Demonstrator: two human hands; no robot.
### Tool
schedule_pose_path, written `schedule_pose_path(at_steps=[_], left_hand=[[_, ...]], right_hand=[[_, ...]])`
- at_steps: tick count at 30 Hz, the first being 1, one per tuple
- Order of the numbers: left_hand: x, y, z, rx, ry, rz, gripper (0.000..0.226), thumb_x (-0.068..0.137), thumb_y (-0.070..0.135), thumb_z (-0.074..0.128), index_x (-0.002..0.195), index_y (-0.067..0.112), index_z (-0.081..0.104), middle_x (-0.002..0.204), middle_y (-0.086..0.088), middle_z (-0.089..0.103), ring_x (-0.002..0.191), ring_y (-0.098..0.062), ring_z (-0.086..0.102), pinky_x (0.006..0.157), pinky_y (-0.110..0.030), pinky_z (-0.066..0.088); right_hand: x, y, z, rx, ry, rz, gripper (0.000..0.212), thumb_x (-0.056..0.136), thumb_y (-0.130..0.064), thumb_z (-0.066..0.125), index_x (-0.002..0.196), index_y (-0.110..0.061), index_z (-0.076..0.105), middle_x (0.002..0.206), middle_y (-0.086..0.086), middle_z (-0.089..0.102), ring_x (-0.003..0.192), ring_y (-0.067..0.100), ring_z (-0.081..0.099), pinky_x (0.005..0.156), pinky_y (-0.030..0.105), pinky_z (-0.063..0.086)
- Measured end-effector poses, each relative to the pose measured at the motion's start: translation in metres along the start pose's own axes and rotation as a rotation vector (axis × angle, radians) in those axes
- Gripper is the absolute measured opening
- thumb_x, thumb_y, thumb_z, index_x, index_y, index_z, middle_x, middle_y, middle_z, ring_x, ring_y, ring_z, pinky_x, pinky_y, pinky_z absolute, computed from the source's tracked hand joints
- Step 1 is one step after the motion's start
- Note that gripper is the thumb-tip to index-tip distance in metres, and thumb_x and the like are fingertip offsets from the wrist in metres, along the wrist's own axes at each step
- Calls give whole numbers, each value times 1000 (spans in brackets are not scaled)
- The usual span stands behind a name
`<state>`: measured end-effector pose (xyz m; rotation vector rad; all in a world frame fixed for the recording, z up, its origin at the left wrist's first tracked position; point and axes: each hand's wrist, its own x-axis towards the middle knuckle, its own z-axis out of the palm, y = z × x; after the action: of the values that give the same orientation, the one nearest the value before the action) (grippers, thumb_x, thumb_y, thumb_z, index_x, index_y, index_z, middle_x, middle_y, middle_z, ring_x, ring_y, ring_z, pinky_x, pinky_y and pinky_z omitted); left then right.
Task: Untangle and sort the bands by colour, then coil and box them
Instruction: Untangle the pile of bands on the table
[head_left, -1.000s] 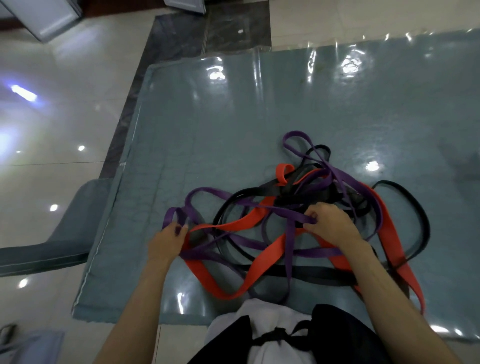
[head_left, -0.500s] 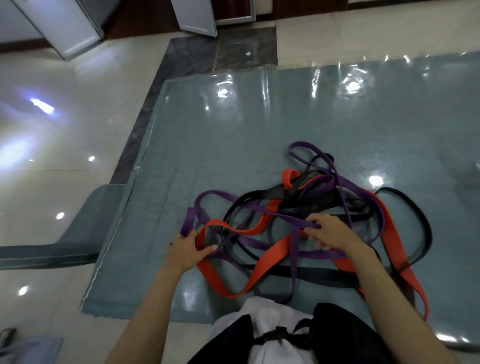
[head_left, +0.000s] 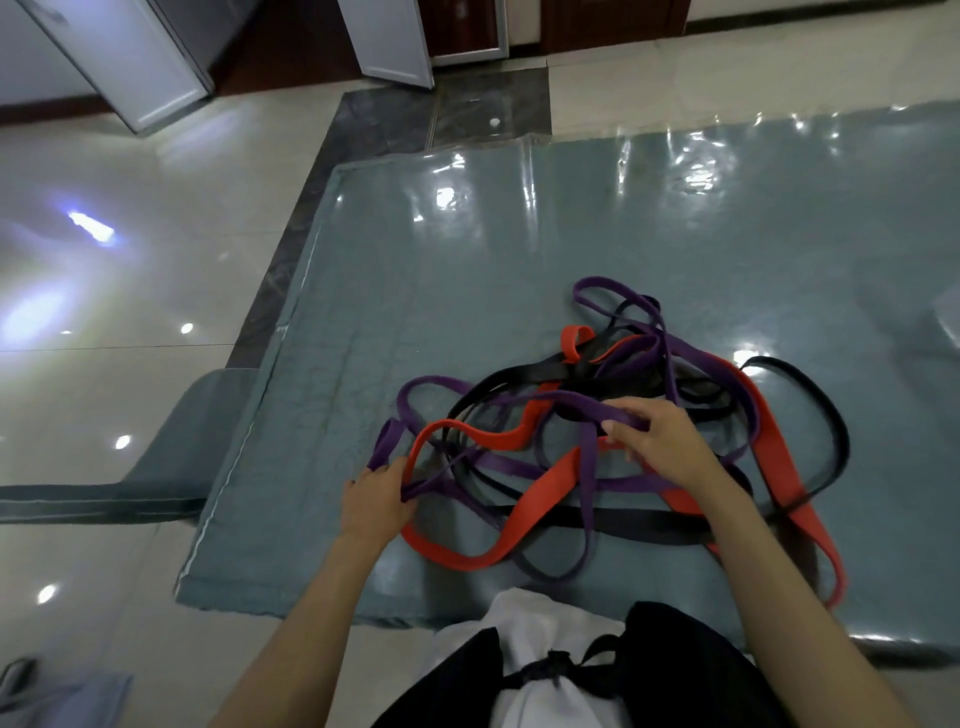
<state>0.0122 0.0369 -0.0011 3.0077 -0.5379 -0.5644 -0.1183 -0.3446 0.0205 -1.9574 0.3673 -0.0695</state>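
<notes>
On the far left, glossy tiled floor (head_left: 130, 291) shows bright reflections, with white door panels (head_left: 150, 62) standing at the top. Next comes a teal mat (head_left: 467, 270) under clear shiny plastic, spread over the floor. Toward its near edge the left hand (head_left: 376, 501) has its fingers curled round a purple band (head_left: 387, 441) where a red band (head_left: 483, 441) loops just beside it. Right of that lies the tangle (head_left: 597, 441) of purple, red and black bands, all knotted together on the mat. Over its middle the right hand (head_left: 657, 441) pinches a purple strand between thumb and fingers, lifted slightly above the heap. Farther right, a black band (head_left: 826, 415) makes a wide loop, and a broad red strip (head_left: 810, 525) runs toward the mat's near edge.
</notes>
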Motion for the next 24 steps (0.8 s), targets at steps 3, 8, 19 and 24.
schedule_pose_path(at_steps=[3, 8, 19, 24], left_hand=[[-11, -1, 5, -14, 103, 9, 34, 90, 38, 73, 118, 21, 65, 101, 0, 76, 101, -30, 70, 94, -42, 50], [-29, -3, 11, 89, 240, 15, 27, 74, 30, 89, 91, 13, 76, 80, -5, 74, 82, -33, 67, 77, -45, 46], [-33, -10, 5, 179, 451, 111, 31, 76, 43, 86, 74, 15, 72, 75, -3, 71, 85, -27, 69, 126, -63, 19], [-38, 7, -18, 24, 401, 205, 38, 85, 51, 72, 69, 20, 58, 59, 6, 54, 56, -22, 55, 73, -38, 51]], right_hand=[[-14, 3, -4, 143, 28, 59, 20, 98, -18, 73, 109, -34, 78, 79, 2, 77, 50, 15, 63, 49, 21, 49], [-32, -3, -6, 441, -75, 149, 32, 93, -42, 78, 117, -23, 77, 89, 14, 75, 61, 26, 70, 46, 29, 51], [-64, 41, 21, 205, 124, 389, 7, 99, -19, 72, 104, -24, 73, 77, 4, 78, 67, 18, 72, 68, 35, 59], [-67, 49, 23, 146, 126, 379, 10, 98, -11, 72, 101, -21, 72, 76, 8, 78, 69, 27, 74, 86, 54, 61]])
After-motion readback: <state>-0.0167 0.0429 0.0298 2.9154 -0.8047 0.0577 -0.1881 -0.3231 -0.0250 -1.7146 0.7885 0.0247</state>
